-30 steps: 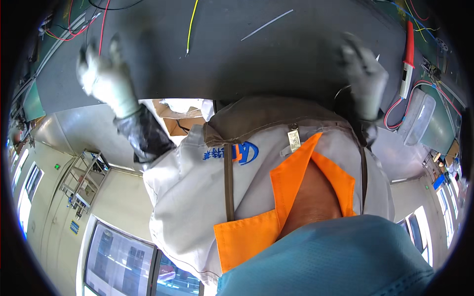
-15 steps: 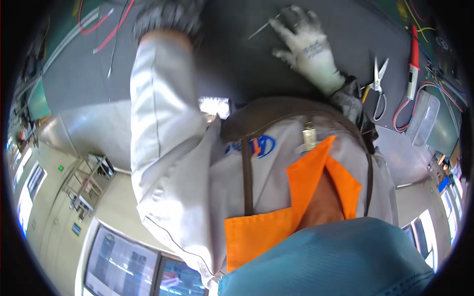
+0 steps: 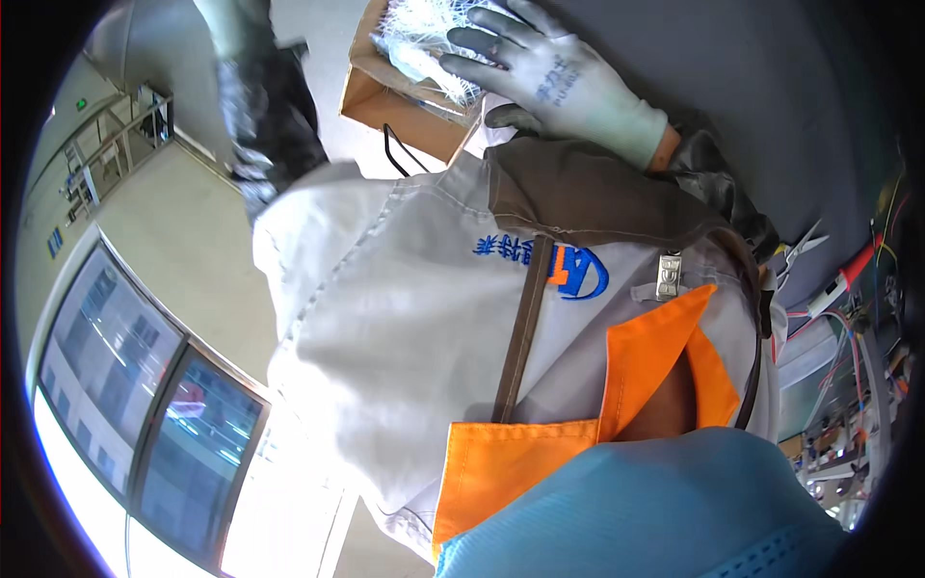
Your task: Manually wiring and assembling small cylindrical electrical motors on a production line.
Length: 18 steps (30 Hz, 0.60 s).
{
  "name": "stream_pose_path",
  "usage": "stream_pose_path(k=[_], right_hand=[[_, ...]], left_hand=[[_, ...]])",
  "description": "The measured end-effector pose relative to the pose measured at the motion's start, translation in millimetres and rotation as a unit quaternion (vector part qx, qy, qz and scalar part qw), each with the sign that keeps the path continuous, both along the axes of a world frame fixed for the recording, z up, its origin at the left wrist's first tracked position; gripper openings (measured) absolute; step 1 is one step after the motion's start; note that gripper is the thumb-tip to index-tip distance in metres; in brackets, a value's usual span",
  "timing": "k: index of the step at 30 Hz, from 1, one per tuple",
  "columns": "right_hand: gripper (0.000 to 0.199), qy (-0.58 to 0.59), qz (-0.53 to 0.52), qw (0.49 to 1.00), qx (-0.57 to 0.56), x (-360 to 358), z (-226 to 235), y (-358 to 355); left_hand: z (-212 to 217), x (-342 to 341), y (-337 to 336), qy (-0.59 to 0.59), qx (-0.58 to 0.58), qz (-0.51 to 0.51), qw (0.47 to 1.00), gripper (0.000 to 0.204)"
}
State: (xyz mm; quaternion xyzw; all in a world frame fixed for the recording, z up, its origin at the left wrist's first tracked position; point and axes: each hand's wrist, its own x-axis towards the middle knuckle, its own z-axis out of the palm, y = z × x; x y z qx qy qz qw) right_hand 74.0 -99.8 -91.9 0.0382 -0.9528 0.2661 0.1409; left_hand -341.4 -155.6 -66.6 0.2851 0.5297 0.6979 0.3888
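My right hand (image 3: 568,91), in a white glove with grey fingers, lies over the edge of an open cardboard box (image 3: 381,101). Its fingers are stretched and spread, and nothing shows gripped in them. Inside the box is a tangle of thin white strips (image 3: 434,43) that look like cable ties, partly in a clear bag. The fingertips reach over these strips; whether they touch cannot be made out. Of my left hand only the pale glove cuff (image 3: 236,24) shows above a black sleeve at the upper left; its fingers lie beyond the top edge.
A dark mat (image 3: 742,106) covers the worktop at the right. Scissors (image 3: 800,252), a red-handled tool (image 3: 848,279) and a clear plastic tray (image 3: 807,352) lie farther right, among red and other coloured wires. A metal cart (image 3: 120,144) stands off to the left, near a window (image 3: 198,433).
The view has swung left, bringing the cardboard box in. My right hand has gone from the mat, where a thin strip was at its fingers, to the box. My left hand has moved left.
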Motion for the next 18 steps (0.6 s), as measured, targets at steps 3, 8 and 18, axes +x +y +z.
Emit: stream_pose_path(k=[3, 8, 18], right_hand=[[0.066, -0.020, -0.047, 0.998, -0.023, 6.8, 7.8, 10.2], [0.042, 0.062, -0.253, 0.965, -0.029, 24.9, 8.2, 27.9], [0.031, 0.001, -0.272, 0.962, 0.007, 20.0, 15.9, 23.7]], left_hand=[[-69.4, 93.3, -71.8, 0.227, -0.204, 0.234, 0.923, 0.028], [-260.6, 126.3, -116.9, 0.373, -0.358, 0.078, 0.852, 0.021], [-458.8, 179.2, -39.3, 0.414, -0.481, 0.089, 0.768, 0.066]])
